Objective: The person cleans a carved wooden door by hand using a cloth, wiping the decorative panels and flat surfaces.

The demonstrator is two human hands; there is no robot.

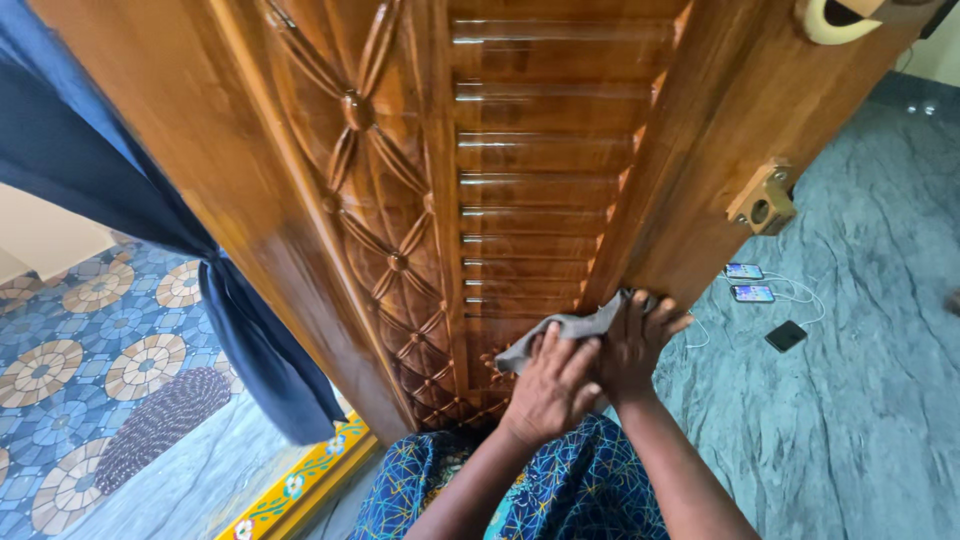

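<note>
- The left hand (552,385) lies flat, fingers together, pressing a grey cloth (565,335) against the lower part of a carved wooden door (480,200).
- The right hand (635,340) sits just beside it at 3 o'clock, fingers spread on the door's edge and touching the cloth's upper end.
- The cloth is bunched between both hands, at 6 o'clock of the door's ribbed panel.
- No container shows anywhere in view.
- Three phones lie on the green marbled floor (860,380) at 3 o'clock of the hands: two with lit screens (748,282) side by side, with white cables, and one dark phone (786,336) a little apart.
- One wooden lock block (762,200) sits on the door's edge at 1 o'clock of the hands.
- One dark blue curtain (240,330) hangs at 9 o'clock, over patterned blue tiles (90,340) and one dark oval mat (165,420).
- A blue patterned garment (560,490) shows below the wrists.
</note>
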